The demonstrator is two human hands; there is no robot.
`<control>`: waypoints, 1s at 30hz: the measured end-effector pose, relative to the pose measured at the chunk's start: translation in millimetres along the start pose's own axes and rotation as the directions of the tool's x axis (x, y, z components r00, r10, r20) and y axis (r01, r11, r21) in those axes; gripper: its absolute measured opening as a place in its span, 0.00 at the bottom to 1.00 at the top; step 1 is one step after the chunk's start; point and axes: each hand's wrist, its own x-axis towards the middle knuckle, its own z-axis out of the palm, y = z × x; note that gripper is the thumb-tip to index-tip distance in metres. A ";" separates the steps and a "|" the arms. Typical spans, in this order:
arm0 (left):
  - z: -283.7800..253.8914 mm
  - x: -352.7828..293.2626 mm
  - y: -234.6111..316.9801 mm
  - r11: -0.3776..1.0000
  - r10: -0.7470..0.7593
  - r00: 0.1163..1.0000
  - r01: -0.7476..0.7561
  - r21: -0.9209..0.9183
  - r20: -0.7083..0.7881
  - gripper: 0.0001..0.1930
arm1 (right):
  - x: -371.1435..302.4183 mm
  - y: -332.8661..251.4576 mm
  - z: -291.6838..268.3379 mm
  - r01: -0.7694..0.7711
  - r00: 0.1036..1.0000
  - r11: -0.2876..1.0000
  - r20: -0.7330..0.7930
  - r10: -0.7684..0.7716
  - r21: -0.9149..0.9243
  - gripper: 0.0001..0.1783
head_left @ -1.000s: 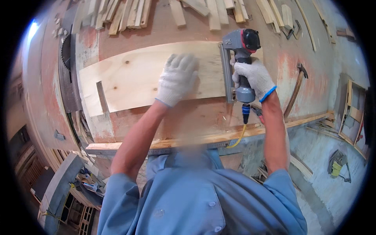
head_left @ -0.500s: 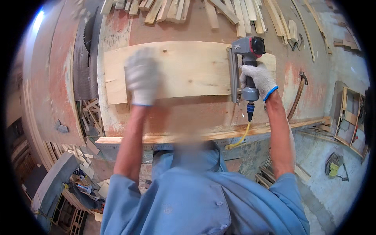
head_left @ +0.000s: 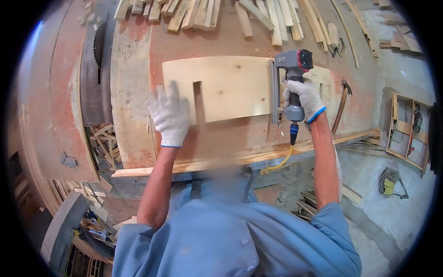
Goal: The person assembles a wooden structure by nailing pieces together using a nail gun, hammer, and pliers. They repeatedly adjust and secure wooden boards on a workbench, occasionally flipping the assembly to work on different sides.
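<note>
A pale wooden board (head_left: 226, 99) with several knots lies on the workbench in front of me. Near its left end a narrow slot (head_left: 198, 102) is cut through it. My left hand (head_left: 170, 113), in a white knit glove, is spread open at the board's left edge; whether it presses on the wood I cannot tell. My gloved right hand (head_left: 305, 98) is wrapped round the handle of a grey and black air nail gun (head_left: 294, 60). Its long magazine stands across the board toward the right end. A yellow hose (head_left: 284, 161) runs from its base.
Wood strips (head_left: 203, 14) are heaped along the bench's far side. A hammer (head_left: 342, 104) lies right of the board. At left a saw blade (head_left: 98, 48) rises from a dark plate. A long wooden strip (head_left: 138, 172) edges the bench nearest me. Offcuts (head_left: 105, 143) fill a gap at left.
The board has slid to the right, and its left slot is now uncovered. My left hand has come off the board's face to its left edge, fingers spread. The nail gun stays in my right hand.
</note>
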 end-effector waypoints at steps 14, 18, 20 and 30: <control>16.4 -4.9 0.4 0.993 -0.001 1.000 0.000 -0.115 -0.008 0.31 | 4.5 -15.1 55.9 0.047 0.993 0.996 0.113 -0.037 -0.080 0.14; 18.2 -5.2 -0.3 0.989 -0.014 1.000 0.015 -0.148 0.005 0.31 | 11.3 -17.7 73.9 -0.022 0.990 0.993 0.133 0.038 -0.114 0.14; 14.7 -3.8 1.1 0.985 -0.033 0.999 0.038 -0.168 0.032 0.31 | 4.3 -22.6 83.3 -0.002 0.993 0.991 0.114 0.018 -0.137 0.14; 19.3 -3.7 -4.1 0.978 -0.028 0.999 0.023 -0.209 -0.017 0.34 | 12.0 -37.0 144.0 0.068 0.965 0.971 0.263 -0.005 -0.230 0.16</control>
